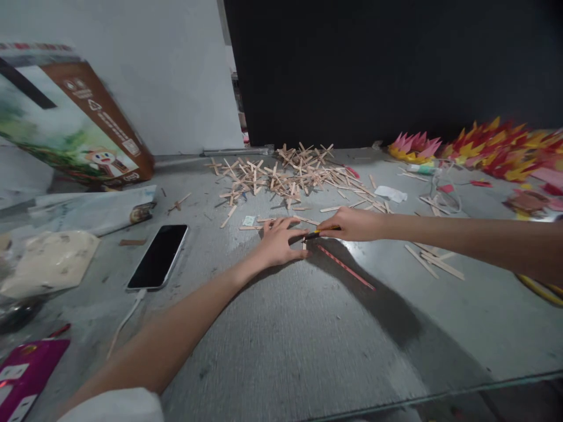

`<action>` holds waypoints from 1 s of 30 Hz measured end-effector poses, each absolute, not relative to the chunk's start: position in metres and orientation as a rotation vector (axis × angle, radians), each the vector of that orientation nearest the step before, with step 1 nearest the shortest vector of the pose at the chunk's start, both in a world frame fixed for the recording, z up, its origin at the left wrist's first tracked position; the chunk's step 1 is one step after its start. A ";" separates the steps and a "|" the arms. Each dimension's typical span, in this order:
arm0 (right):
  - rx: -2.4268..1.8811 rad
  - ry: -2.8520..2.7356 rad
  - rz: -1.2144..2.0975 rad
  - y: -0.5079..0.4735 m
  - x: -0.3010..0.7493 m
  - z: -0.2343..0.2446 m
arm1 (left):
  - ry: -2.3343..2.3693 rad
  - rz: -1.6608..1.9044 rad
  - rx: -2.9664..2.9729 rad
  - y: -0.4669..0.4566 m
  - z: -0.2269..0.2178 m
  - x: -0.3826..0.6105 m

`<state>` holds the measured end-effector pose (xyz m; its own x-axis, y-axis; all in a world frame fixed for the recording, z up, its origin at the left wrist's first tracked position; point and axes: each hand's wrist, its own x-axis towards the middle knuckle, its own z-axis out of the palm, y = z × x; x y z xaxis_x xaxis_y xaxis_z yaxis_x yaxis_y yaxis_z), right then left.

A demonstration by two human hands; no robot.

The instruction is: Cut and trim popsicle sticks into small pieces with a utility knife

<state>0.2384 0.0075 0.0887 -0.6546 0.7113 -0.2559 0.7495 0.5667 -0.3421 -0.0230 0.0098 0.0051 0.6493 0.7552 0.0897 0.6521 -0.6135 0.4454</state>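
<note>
R hand (354, 224) grips knife (324, 232); L hand (280, 240) pinches wood stick (304, 244) btwn thumb & finger. Keep L fingers out of knife's path, stick flat on desk (264, 351).

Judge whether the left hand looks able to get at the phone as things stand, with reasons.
Probably yes. The phone lies on the table left of the left hand, and nothing visible stands between them. That hand appears to pinch a small wooden stick, though, which it would likely release first.
</note>
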 end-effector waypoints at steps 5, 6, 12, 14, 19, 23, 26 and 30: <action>1.270 2.720 -0.642 0.006 0.241 0.088 | 1.126 0.376 2.504 0.011 0.003 -0.023; 1.266 2.727 -0.636 0.006 0.241 0.088 | 1.127 0.378 2.509 0.011 0.002 -0.023; 1.256 2.719 -0.617 0.005 0.240 0.089 | 1.124 0.386 2.520 0.011 0.001 -0.024; 1.272 2.699 -0.602 0.005 0.240 0.089 | 1.122 0.386 2.520 0.011 0.001 -0.024; 1.282 2.681 -0.608 0.003 0.238 0.090 | 1.127 0.372 2.510 0.011 0.002 -0.023; 1.305 2.663 -0.659 0.002 0.237 0.089 | 1.136 0.359 2.498 0.011 0.003 -0.023; 1.321 2.649 -0.683 0.002 0.238 0.087 | 1.146 0.361 2.499 0.010 0.003 -0.023; 1.281 2.672 -0.615 0.003 0.239 0.086 | 1.130 0.357 2.494 0.009 0.005 -0.023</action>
